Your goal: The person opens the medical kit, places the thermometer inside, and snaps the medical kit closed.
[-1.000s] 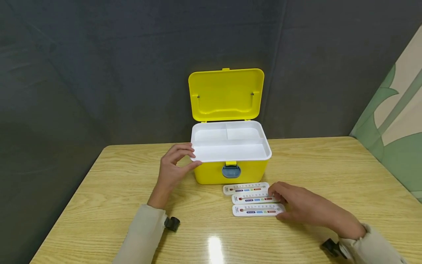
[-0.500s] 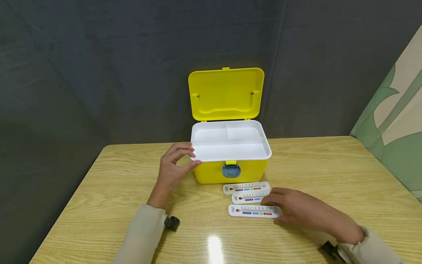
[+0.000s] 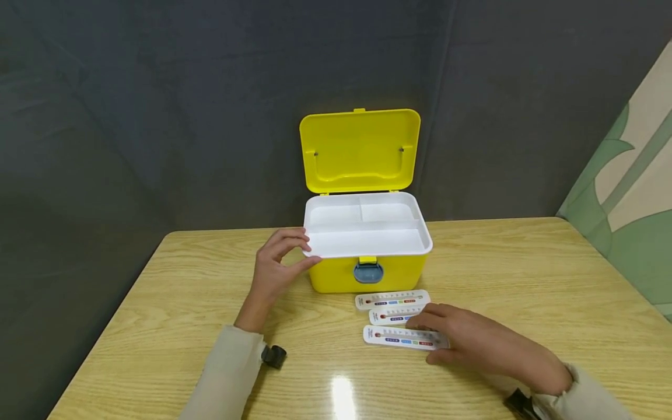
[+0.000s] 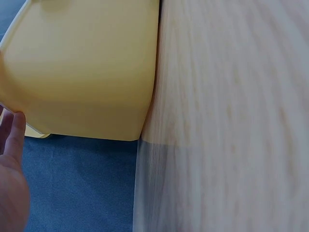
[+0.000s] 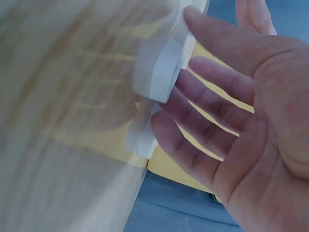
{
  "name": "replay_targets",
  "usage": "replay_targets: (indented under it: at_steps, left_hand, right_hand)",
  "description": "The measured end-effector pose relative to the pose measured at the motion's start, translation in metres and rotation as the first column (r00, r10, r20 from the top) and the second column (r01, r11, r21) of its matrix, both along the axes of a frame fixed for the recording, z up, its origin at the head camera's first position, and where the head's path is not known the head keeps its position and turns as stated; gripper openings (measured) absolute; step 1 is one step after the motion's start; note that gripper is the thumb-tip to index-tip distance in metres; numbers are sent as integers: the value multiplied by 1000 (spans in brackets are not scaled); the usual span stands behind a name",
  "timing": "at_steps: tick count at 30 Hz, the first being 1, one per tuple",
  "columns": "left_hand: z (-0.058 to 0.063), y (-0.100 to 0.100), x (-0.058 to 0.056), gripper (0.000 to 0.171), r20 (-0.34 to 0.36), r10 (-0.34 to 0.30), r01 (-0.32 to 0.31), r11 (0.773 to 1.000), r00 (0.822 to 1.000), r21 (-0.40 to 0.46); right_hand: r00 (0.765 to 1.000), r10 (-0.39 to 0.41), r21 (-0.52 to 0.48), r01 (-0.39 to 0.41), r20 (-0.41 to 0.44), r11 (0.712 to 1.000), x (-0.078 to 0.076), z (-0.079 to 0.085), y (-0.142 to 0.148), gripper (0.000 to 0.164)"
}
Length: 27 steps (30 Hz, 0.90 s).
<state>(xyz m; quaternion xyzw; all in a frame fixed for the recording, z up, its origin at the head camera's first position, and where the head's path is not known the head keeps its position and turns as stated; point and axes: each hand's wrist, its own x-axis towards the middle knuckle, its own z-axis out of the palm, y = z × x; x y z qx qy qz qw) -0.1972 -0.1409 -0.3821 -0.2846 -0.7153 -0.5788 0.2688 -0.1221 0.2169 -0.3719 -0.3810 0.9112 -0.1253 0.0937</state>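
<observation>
A yellow storage box (image 3: 336, 279) stands with its lid (image 3: 362, 149) raised and a white divided tray (image 3: 367, 242) in its top. My left hand (image 3: 273, 271) holds the box's front left corner, fingertips on the tray rim and thumb along the front. Several fingers and the thumb of my right hand (image 3: 467, 338) pinch the right end of the nearest white thermometer (image 3: 401, 338). In the right wrist view, the end of this thermometer (image 5: 166, 72) lies between thumb and fingers. A second thermometer (image 3: 391, 316), partly covered by the fingers, and a third (image 3: 391, 300) lie behind it.
The wooden table (image 3: 184, 303) carries everything. A dark cloth (image 3: 210, 116) hangs behind its back edge. To the right is a green and beige patterned panel (image 3: 635, 192). The box's grey latch (image 3: 368, 272) faces front, just behind the thermometers.
The nearest thermometer has shifted a little left, its right end swinging slightly toward me. My right hand has moved left with it. My left hand and the box have stayed put.
</observation>
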Motion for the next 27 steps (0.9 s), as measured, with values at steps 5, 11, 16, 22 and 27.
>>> replay_targets:
  at_steps: [5, 11, 16, 22, 27]
  left_hand:
    - [-3, 0, 2, 21, -12, -1, 1, 1000, 1000, 5]
    - [-3, 1, 2, 19, 9, -8, 8, 1000, 1000, -1]
    - [-3, 1, 3, 20, 15, -6, 6, 1000, 1000, -1]
    - [-2, 1, 0, 22, -24, 8, -8, 1000, 1000, -13]
    - [0, 0, -1, 23, -24, 18, -19, 1000, 1000, -21]
  right_hand:
    - [1000, 7, -5, -7, -20, 1000, 3, -3, -3, 44]
    - [996, 36, 0, -36, -81, 999, 5, -7, -4, 45]
    - [996, 38, 3, -38, -80, 999, 7, -8, -4, 44]
    - [994, 33, 22, -30, -109, 999, 7, -6, -5, 45]
    - [992, 53, 7, -53, -117, 999, 3, -6, -6, 43]
